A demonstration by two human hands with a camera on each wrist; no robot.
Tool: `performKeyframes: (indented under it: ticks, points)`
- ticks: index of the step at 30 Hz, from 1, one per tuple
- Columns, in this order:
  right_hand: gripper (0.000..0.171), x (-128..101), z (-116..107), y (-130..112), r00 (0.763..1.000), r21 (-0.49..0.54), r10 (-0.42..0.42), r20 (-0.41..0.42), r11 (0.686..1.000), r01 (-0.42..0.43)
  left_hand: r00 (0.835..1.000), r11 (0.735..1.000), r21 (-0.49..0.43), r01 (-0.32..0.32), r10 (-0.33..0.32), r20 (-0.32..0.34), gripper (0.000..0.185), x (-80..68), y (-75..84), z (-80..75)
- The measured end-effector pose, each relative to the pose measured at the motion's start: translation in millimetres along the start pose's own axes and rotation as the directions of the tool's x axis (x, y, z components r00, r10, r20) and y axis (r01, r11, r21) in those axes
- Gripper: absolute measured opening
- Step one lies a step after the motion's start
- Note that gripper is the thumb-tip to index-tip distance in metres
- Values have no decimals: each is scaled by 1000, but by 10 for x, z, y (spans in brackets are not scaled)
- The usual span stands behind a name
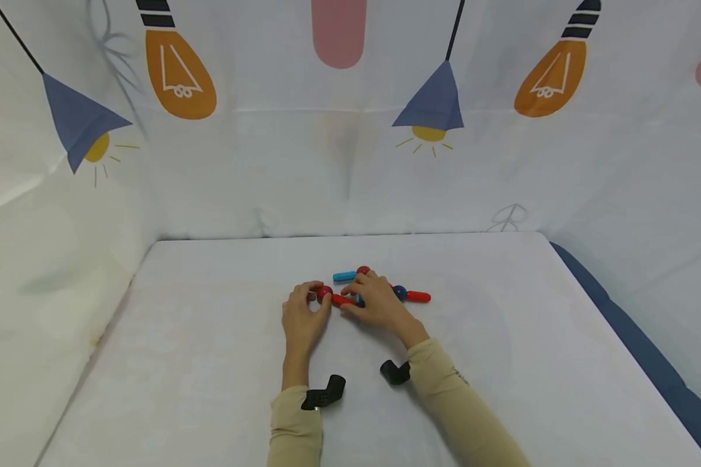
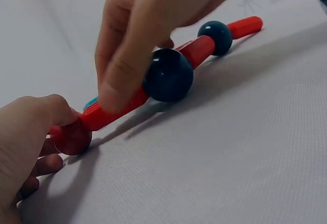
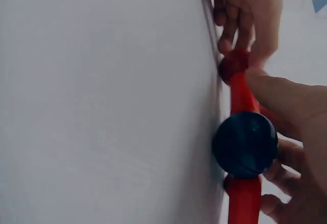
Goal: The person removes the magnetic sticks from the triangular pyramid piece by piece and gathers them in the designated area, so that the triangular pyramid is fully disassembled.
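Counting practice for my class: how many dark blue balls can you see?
2: one dark blue ball beside the right hand, between two red rods; another dark blue ball farther along, at the end red rod. The hand may hide more.

In the head view, the right hand [image 1: 380,305] mostly hides the middle red rod [image 2: 202,49], which runs off the right wrist view's bottom edge. Seen from the left wrist, that hand is blurred, cut off at the top, and covers part of the left red rod [image 2: 135,104]; the left hand [image 2: 23,137], cropped too, partly hides the red ball [image 2: 74,138]. Print on the right sleeve [image 1: 464,408] is too small to read.
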State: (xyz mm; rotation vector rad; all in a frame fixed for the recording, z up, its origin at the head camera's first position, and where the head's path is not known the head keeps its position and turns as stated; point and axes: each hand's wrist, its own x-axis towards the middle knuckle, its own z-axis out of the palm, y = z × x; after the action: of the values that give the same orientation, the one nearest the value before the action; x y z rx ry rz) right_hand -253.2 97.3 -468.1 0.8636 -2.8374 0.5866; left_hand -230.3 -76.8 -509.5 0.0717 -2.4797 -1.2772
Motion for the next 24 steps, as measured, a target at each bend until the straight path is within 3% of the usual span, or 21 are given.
performKeyframes:
  ticks: [5,12,15,18,21,24]
  points:
    - [29,-64,29,-62,999,-61,4,34,998,-2,1000,1000,14,9,-9,10,28,2,11,-32]
    - [24,-201,28,-16,999,-14,44,-8,999,-44,999,998,-49,49,-50,-1,29,-5,25,-42]
    - [25,-265,21,25,996,19,88,-21,996,-88,998,993,-112,37,-42,-43,30,17,-6,-55]
    - [27,-322,-19,57,994,63,110,-20,992,-109,990,990,-137,27,-45,-135,31,54,-52,-89]
    - [27,-375,-87,113,992,114,123,-13,986,-120,971,993,-115,38,-64,-231,30,90,-77,-124]
    - [24,-432,-171,187,990,166,138,-15,977,-134,962,995,-78,61,-79,-261,29,106,-73,-133]
